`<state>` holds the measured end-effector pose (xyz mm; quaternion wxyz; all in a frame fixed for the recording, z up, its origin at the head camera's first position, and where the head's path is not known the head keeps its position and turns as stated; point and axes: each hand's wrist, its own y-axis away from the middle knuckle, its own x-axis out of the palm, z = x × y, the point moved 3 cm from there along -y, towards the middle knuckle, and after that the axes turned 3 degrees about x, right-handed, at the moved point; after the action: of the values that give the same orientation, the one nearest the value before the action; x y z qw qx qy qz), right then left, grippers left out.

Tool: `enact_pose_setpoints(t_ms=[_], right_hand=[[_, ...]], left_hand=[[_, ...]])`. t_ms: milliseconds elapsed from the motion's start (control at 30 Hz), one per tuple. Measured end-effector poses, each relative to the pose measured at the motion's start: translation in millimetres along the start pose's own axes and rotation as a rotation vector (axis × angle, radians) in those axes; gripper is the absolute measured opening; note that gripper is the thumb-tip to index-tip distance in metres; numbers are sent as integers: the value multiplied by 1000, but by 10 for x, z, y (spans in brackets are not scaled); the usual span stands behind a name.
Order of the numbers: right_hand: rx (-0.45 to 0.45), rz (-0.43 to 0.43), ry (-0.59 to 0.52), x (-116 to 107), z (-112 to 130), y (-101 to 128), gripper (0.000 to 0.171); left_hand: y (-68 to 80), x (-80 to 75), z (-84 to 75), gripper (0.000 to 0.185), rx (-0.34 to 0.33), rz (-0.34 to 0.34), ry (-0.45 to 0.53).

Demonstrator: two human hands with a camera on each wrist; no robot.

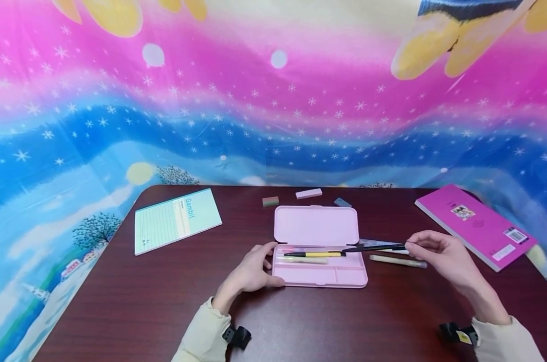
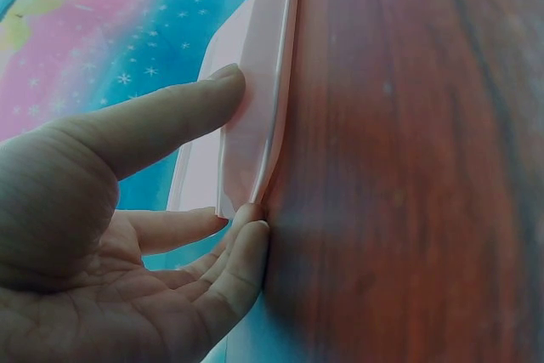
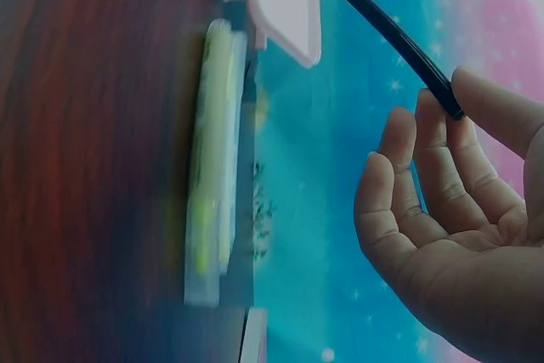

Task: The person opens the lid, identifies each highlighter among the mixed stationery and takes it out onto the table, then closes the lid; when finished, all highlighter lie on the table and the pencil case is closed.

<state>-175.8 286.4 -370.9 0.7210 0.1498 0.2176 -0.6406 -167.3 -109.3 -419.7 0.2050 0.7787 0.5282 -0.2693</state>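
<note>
- Left hand (image 1: 251, 269): grips the left end of the case, thumb at the front wall, fingers round the side.
- Right hand (image 1: 445, 254): pinches one end of the black pen between thumb and fingertips; remaining fingers loosely bent.
- Pink pencil case (image 1: 305, 276): on the table (image 1: 165, 311), lid open at the far side; front row split by a divider.
- Inside: pale highlighter (image 1: 302, 260), yellow-and-black pen (image 1: 318, 254), pink-tipped pen (image 1: 293, 249).
- Black pen (image 3: 387, 31): slim, dark, slightly glossy; held in the air, far end over the case's right side.
- Cream highlighter (image 1: 395, 261): right of the case, clear cap; slim items just behind it partly hidden.
- Magenta book (image 1: 481, 226): far right; cartoon picture, barcode, white label; print too small to read.
- Mint notebook (image 1: 165, 229): far left, ruled lines, "Gambit" legible along the cover.
- Behind the lid: brown-and-green eraser (image 1: 270, 201), pink eraser (image 1: 308, 193), blue-grey eraser (image 1: 343, 202).
- Backdrop: snowflake-print cloth (image 1: 264, 100).
</note>
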Motion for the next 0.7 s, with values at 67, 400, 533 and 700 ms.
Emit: enact_pose_setpoints(t_ms=[67,400,533,700], right_hand=[[21,-1,14,-46,-45,37,16],[49,21,-198,-245,-302,184,10],[43,28,-308,-344,-393,236,15],[76,18,-303,-437,-483,259,18]], left_hand=[[0,4,6,82,-4,0,2],[-1,6,-11,83,-7,1,3],[0,3,-17,83,-10,2,3],[5,0,-14,83,-12,2,2]])
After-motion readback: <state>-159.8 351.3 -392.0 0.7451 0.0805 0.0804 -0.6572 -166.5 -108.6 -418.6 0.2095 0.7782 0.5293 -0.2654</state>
